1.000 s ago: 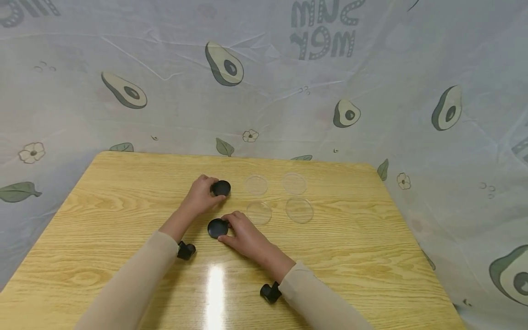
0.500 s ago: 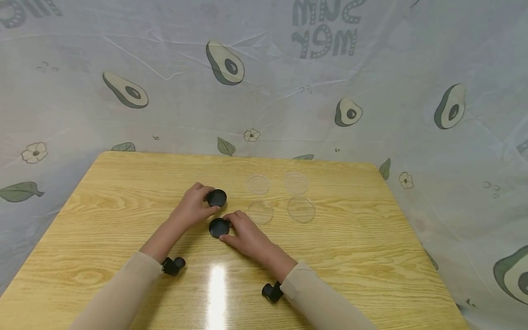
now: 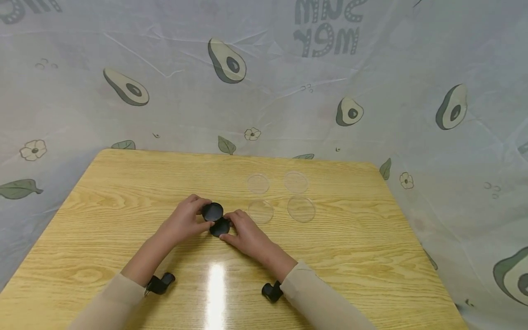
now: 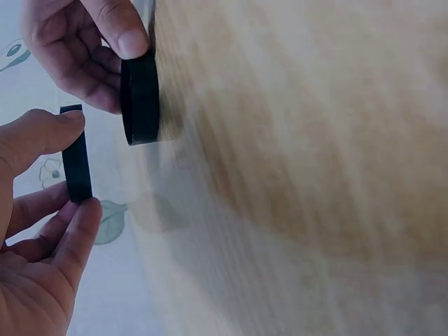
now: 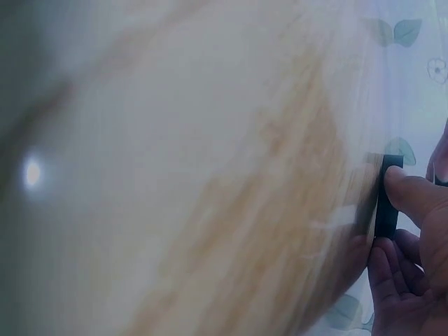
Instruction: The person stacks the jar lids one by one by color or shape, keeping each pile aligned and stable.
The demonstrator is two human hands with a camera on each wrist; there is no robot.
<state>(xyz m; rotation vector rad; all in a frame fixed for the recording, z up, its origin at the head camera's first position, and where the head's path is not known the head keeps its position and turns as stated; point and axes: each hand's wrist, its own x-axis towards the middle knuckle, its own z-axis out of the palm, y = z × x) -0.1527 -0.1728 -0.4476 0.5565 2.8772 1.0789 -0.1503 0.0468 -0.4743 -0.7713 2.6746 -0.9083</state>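
Two black lids [image 3: 212,212] were left of centre in the frame, over the tabletop [image 3: 350,256]. The left hand [image 3: 184,221] pinched one, raised; the right hand [image 3: 247,237] pinched the other, lower, both by their rims [image 4: 78,155], seemingly leaving the faces uncovered.

- Left sleeve [image 3: 108,303], long, plain beige cloth
- Right sleeve [image 3: 323,300], the same beige, lightly creased near its cuff
- Left wrist camera [image 3: 160,283], black, with a stubby rounded barrel
- Right wrist camera [image 3: 272,292], matching black
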